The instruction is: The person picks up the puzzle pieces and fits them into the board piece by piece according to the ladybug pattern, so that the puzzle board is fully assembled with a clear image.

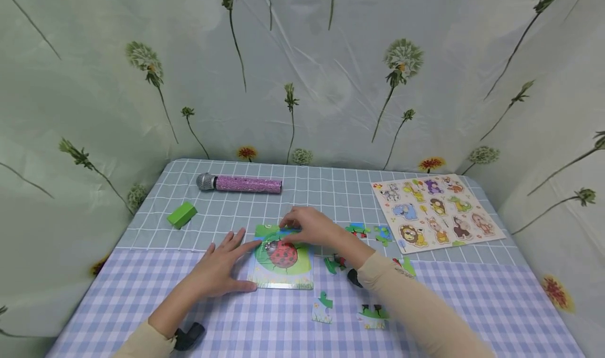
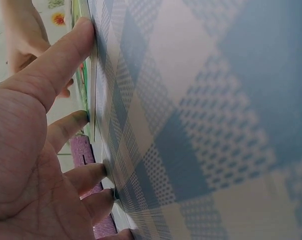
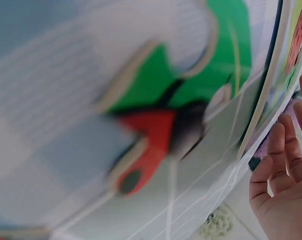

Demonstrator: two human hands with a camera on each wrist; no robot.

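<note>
A ladybug picture puzzle (image 1: 283,263) lies in its square frame on the checked cloth. My left hand (image 1: 215,271) has its fingers spread, with the thumb and index fingertip touching the board's left side. In the left wrist view, the thumb (image 2: 65,60) rests along the board's edge. My right hand (image 1: 309,225) reaches over the board's top edge, its fingers loosely bent and thumb apart from them. No piece shows clearly between them. Loose pieces lie to the right: a green and red piece (image 1: 334,263), a flowered piece (image 1: 322,309) and a grassy piece (image 1: 373,317).
A purple glittery microphone (image 1: 248,184) lies at the back, with a green block (image 1: 181,214) to its front left. An animal puzzle board (image 1: 437,211) is at the back right. More loose pieces (image 1: 384,234) lie between it and the ladybug puzzle. A floral curtain (image 1: 321,74) hangs behind.
</note>
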